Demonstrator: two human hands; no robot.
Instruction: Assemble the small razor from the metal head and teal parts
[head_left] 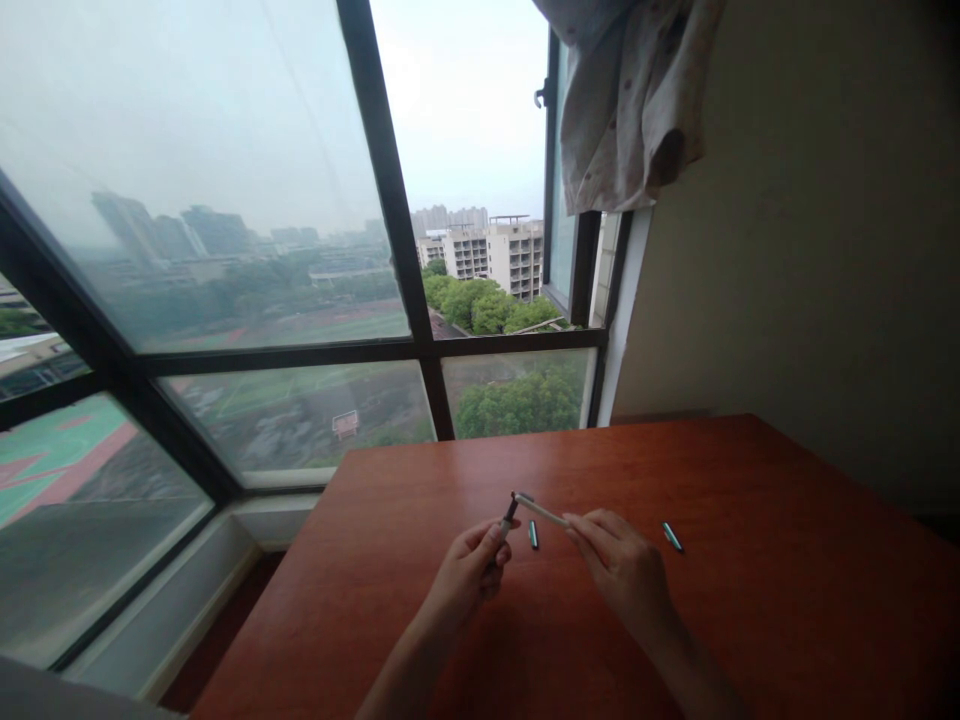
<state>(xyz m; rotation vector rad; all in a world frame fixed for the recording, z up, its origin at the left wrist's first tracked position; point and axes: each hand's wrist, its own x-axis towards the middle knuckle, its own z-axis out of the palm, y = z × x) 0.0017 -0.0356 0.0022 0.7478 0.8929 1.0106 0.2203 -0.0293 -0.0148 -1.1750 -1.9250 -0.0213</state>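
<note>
My left hand (472, 566) is closed in a pinch on a small dark pen part (509, 515) that points up and away. My right hand (616, 557) pinches a thin pale pen tube (541, 511) whose far end meets the tip of the dark part. Both hands hover just above a reddish-brown wooden table (750, 600). A short teal pen piece (533, 534) lies on the table between my hands. A second teal piece (672, 537) lies to the right of my right hand.
A large dark-framed window (390, 200) stands beyond the table's far edge, with buildings and trees outside. A pale cloth (630, 100) hangs at the upper right beside a beige wall (825, 250). The floor drops away left of the table.
</note>
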